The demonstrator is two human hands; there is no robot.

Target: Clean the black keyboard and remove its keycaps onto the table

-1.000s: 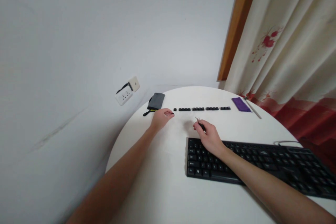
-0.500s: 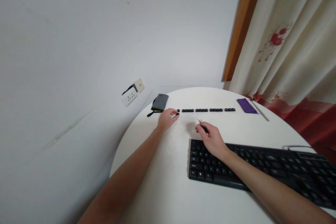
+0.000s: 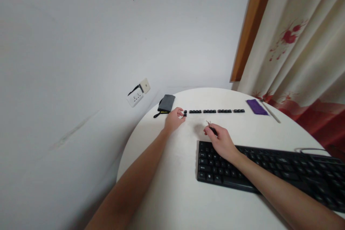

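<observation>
Head camera, looking down at a round white table (image 3: pixel 172 194) set against a pale wall. The person's left hand (image 3: pixel 174 119) reaches toward eleven o'clock on the table, fingers curled, thumb and forefinger closed on a small black keycap (image 3: pixel 184 114) at the table surface, just under the left end of a row of loose black keycaps (image 3: pixel 217 111) that runs left to right across the far side, near twelve o'clock. The right hand (image 3: pixel 222 142) lies at the table's centre, heel over the top left corner of a black keyboard (image 3: pixel 280 167), closed around a wire keycap puller (image 3: pixel 211 127) whose metal tip points toward eleven o'clock, well apart from the row. The keyboard stretches from the centre toward four o'clock. A grey pouch (image 3: pixel 166 102) lies just beyond the left hand at the table's edge. At one o'clock a purple cloth (image 3: pixel 257 106) lies beside a thin pale stick (image 3: pixel 271 112). A white wall socket (image 3: pixel 138 93) is at ten o'clock, and a cream curtain (image 3: pixel 302 43) with red flowers hangs at two o'clock.
</observation>
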